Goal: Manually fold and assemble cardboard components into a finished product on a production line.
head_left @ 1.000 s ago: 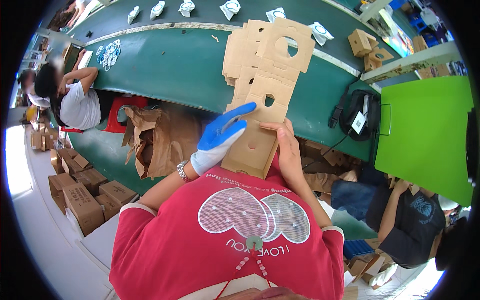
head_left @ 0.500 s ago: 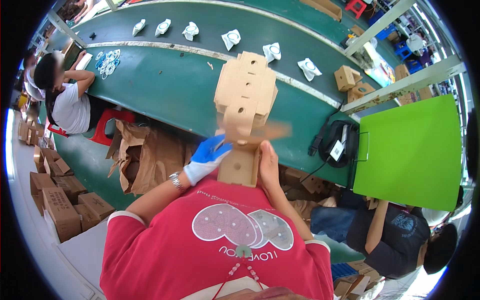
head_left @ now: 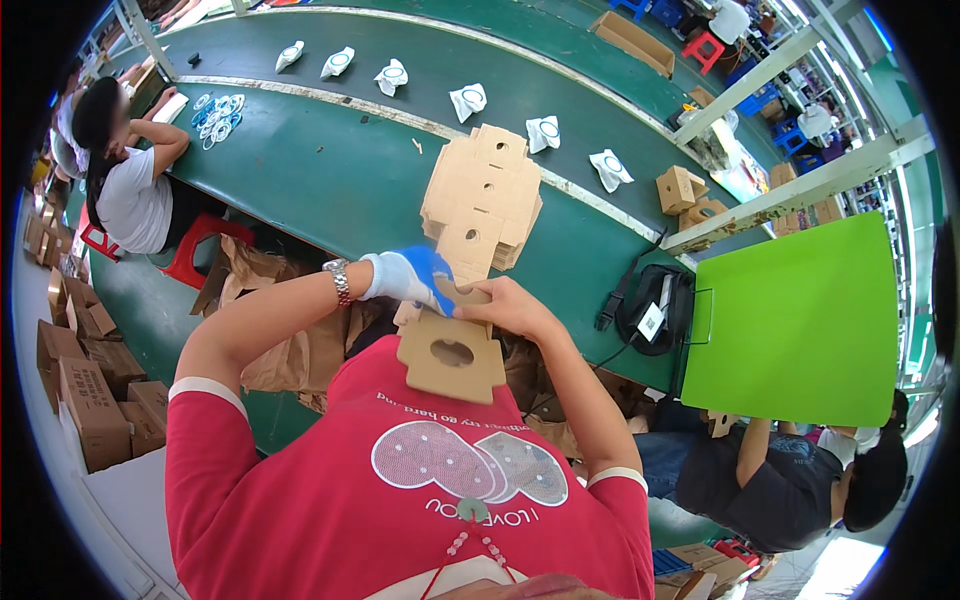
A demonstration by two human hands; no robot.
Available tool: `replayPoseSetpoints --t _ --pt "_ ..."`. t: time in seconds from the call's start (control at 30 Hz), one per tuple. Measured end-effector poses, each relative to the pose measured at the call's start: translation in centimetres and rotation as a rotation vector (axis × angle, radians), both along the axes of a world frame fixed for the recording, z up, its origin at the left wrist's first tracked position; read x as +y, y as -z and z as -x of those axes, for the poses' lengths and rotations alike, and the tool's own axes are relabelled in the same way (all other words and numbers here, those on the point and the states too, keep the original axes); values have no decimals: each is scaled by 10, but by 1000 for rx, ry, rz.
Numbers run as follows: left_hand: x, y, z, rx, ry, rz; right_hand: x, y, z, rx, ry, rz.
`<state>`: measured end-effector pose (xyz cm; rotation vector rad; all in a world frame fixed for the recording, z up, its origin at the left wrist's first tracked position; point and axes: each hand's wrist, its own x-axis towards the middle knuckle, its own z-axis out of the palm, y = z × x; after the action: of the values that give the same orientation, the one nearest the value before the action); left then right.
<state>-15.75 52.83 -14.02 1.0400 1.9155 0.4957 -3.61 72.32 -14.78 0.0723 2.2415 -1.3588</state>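
A partly folded cardboard box (head_left: 428,376) is held between my hands, close in front of my red shirt. One flap with a large oval hole hangs toward me. My left hand (head_left: 415,277), in a blue and white glove, grips the far end of the box with its fingers bent. My bare right hand (head_left: 518,306) pinches the same end from the right, its fingers close to the glove. Just beyond, a stack of flat cardboard blanks (head_left: 482,195) with small holes lies on the green table. The hands hide part of the box's far side.
White wrapped items (head_left: 468,101) stand in a row on the conveyor belt (head_left: 400,45). A black bag (head_left: 662,310) and a large green board (head_left: 800,320) are at my right. Blue and white rings (head_left: 218,118) lie far left, near a seated person (head_left: 130,190).
My right hand has moved from the box's right side to its far end, beside my left hand. The box has turned, and its flap with the oval hole now shows.
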Motion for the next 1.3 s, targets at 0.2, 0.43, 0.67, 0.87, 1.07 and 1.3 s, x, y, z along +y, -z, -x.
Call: replayPoseSetpoints --t 0.2,0.43,0.67,0.87,1.07,1.3 --pt "-7 41 22 434 -229 -426 -13 17 32 169 190 -9" --pt "-79 82 46 -572 -1120 -733 -14 99 55 476 759 -416" --pt "-43 50 -27 133 -590 -731 -28 97 61 508 806 -483" --pt "41 61 20 494 -480 -721 -23 106 62 532 857 -400" --pt "23 86 31 542 -404 -768 -7 76 77 292 703 -507" --pt "29 90 25 344 -516 -850 -15 77 82 281 573 -676"
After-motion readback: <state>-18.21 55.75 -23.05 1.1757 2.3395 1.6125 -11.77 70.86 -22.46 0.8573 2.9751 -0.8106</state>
